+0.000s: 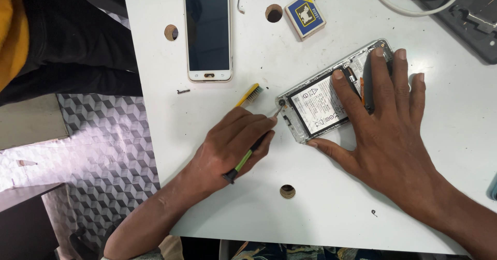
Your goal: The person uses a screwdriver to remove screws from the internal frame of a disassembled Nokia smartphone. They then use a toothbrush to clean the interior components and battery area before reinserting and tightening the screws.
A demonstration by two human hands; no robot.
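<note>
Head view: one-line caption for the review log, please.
Left hand applies a green-handled screwdriver to an opened phone pinned by the right hand.

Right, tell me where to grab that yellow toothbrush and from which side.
Probably best by its bare handle, just behind the bristles. The yellow toothbrush lies flat on the white table, head pointing up and right, lower end hidden under the left hand. Come from the far side, pinching across the narrow handle.
</note>
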